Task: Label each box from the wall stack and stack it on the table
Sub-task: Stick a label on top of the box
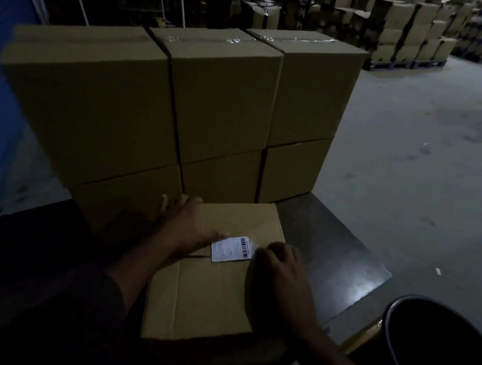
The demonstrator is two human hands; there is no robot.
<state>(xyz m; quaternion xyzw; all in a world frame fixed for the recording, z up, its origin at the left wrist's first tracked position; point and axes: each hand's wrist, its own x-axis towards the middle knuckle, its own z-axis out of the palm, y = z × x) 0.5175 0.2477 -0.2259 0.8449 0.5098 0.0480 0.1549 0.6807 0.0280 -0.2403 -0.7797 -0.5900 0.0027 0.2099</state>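
A cardboard box (213, 272) lies flat on the dark table (332, 252), in front of stacked boxes (182, 105). Both hands rest open on its top: the left hand (186, 224) steadies a white label (231, 248) while the right hand (278, 269) presses its edge down, likely to make it stick.

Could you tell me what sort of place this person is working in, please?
Most likely a warehouse: cartons on pallets fill the far end of a bare concrete floor, and both hands press a barcode label onto a cardboard box beside more stacked boxes.
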